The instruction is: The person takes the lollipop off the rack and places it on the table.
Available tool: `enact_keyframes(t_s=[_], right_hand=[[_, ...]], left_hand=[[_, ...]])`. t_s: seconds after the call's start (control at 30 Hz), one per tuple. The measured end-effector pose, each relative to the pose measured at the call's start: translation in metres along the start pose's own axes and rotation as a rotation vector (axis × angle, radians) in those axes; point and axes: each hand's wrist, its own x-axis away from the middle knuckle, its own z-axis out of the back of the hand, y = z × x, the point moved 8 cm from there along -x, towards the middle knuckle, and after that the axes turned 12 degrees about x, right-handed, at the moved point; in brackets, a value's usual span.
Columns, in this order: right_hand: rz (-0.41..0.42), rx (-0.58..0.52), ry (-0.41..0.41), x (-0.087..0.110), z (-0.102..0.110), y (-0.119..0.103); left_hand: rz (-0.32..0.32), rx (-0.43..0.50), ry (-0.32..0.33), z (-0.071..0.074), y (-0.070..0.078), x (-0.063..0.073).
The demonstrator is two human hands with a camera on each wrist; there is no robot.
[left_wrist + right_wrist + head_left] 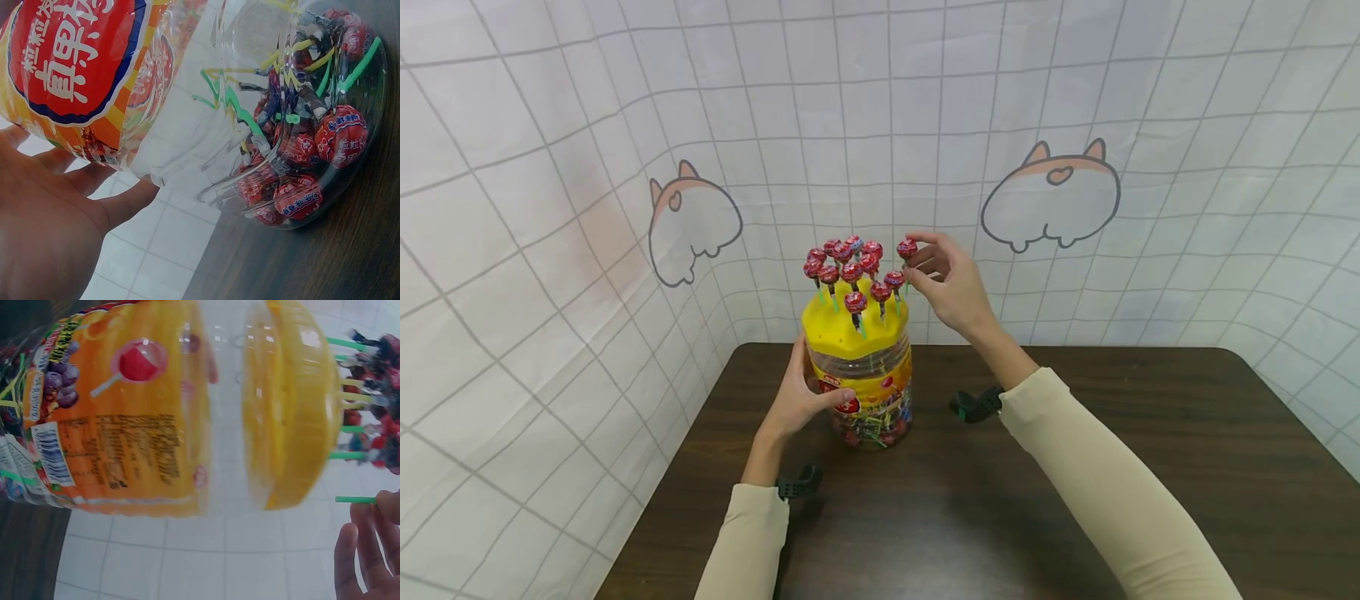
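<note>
A clear plastic jar with an orange and yellow label stands upright on the table. Its yellow lid bears several red-wrapped lollipops, stuck in by their sticks with the heads up. My left hand holds the jar's left side, thumb across the front. Beyond the lid's right side, my right hand pinches another lollipop. In the right wrist view the lower end of its green stick points at the lid but stays apart from it. Loose lollipops lie at the jar's bottom.
The dark wooden table reaches back to a white gridded curtain with cartoon animal prints. Black straps sit at both wrists, close over the tabletop.
</note>
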Motion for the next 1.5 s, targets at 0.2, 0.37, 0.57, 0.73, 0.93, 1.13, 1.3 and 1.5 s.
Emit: enact_keyframes(t_s=[0.2,0.37,0.57,0.73,0.93,1.13,1.3,1.5], right_hand=[[0.007,0.002,0.025,0.007,0.013,0.003],[-0.007,0.015,0.03,0.021,0.02,0.015],[-0.07,0.018,0.012,0.043,0.025,0.039],[-0.125,0.006,-0.015,0.061,0.026,0.064],[-0.205,-0.026,-0.044,0.08,0.022,0.093],[-0.298,-0.023,-0.077,0.1,0.016,0.121],[-0.335,0.011,-0.106,0.111,0.011,0.137],[-0.377,0.032,-0.134,0.119,0.004,0.156]], left_hand=[[-0.002,-0.003,0.004,0.001,0.001,-0.001],[0.007,-0.008,0.012,0.003,0.001,0.0],[0.017,0.01,0.001,0.0,-0.001,0.0],[0.015,0.011,0.004,0.0,-0.001,-0.001],[0.009,0.021,0.002,0.0,-0.001,-0.001],[0.014,0.045,-0.006,-0.001,0.0,0.0],[0.016,0.044,-0.006,0.0,0.001,0.0],[0.018,0.038,-0.012,-0.001,0.002,0.001]])
